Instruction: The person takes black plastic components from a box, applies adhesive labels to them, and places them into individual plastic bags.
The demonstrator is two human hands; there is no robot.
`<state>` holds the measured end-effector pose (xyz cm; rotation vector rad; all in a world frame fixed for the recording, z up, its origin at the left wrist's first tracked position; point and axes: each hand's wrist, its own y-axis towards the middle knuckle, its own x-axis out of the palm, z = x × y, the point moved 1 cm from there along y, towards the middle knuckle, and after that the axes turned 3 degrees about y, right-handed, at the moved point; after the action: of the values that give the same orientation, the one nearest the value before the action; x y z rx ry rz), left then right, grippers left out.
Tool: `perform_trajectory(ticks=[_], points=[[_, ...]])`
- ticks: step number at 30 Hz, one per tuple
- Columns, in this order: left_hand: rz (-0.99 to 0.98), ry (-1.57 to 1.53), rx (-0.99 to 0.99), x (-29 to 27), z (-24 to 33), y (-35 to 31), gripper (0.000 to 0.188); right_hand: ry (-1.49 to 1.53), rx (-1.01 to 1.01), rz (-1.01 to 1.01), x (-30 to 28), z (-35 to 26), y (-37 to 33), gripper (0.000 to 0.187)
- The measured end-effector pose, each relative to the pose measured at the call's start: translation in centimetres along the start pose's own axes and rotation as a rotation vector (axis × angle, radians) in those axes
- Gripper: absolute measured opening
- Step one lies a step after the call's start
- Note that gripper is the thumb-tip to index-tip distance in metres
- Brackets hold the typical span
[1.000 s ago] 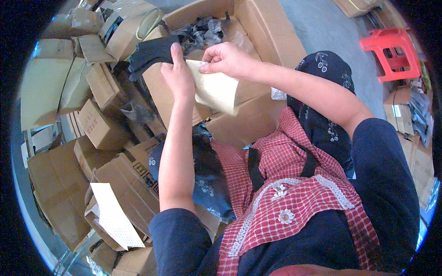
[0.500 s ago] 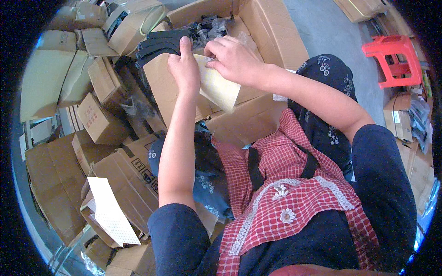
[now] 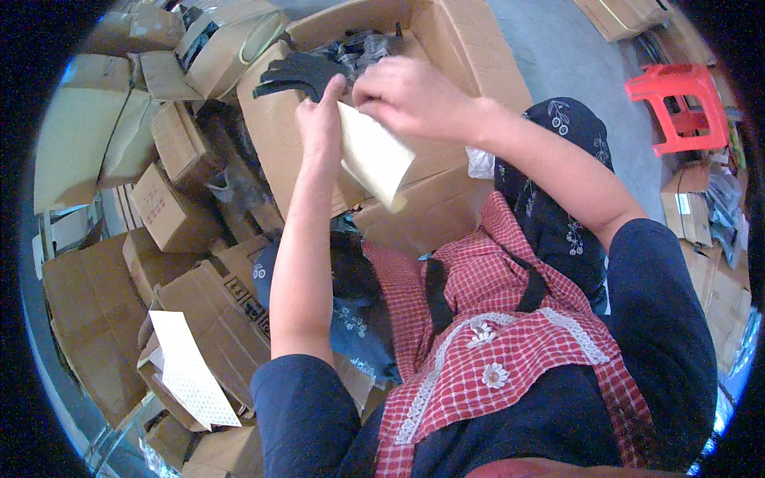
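Note:
My left hand (image 3: 321, 119) is closed round a fanned bundle of black flat strips (image 3: 299, 73), its thumb pointing up. The strips stick out to the left above the large open carton. A pale yellow sheet of paper (image 3: 376, 155) hangs between my hands, its lower end curling toward me. My right hand (image 3: 410, 95) is at the sheet's upper edge with its fingers bent in a pinch. It is slightly blurred, and whatever small thing may be at the fingertips is hidden. Where the sheet meets my left palm cannot be made out.
Under my hands stands a large open carton (image 3: 498, 64) with dark plastic-wrapped pieces (image 3: 362, 52) inside. Cardboard boxes (image 3: 171, 207) crowd the left side. A white printed sheet (image 3: 191, 370) lies on a box at the lower left. A red plastic stool (image 3: 681, 107) stands at the right.
The black strips have dropped slightly and spread differently in my left hand. The yellow sheet has swung lower and curled. My right hand has shifted slightly along its top.

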<state>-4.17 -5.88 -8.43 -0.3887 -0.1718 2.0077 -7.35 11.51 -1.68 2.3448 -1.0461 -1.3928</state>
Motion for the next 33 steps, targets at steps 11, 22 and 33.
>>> perform_trajectory(ticks=[11, 22, 33], points=[[-0.4, 0.077, -0.184, 1.6, 2.8, -4.5, 0.024, 0.001, 0.282, -0.324, -3.0, 5.3, 0.6, 0.014], [-0.426, 0.119, -0.153, 1.4, 3.3, -5.1, 0.021, -0.319, 0.265, -0.26, -2.3, 5.0, 0.1, 0.017], [-0.526, 0.23, -0.151, 1.1, 3.2, -5.8, 0.038, 0.104, 0.58, -0.306, -2.9, 8.0, 0.3, 0.054]])
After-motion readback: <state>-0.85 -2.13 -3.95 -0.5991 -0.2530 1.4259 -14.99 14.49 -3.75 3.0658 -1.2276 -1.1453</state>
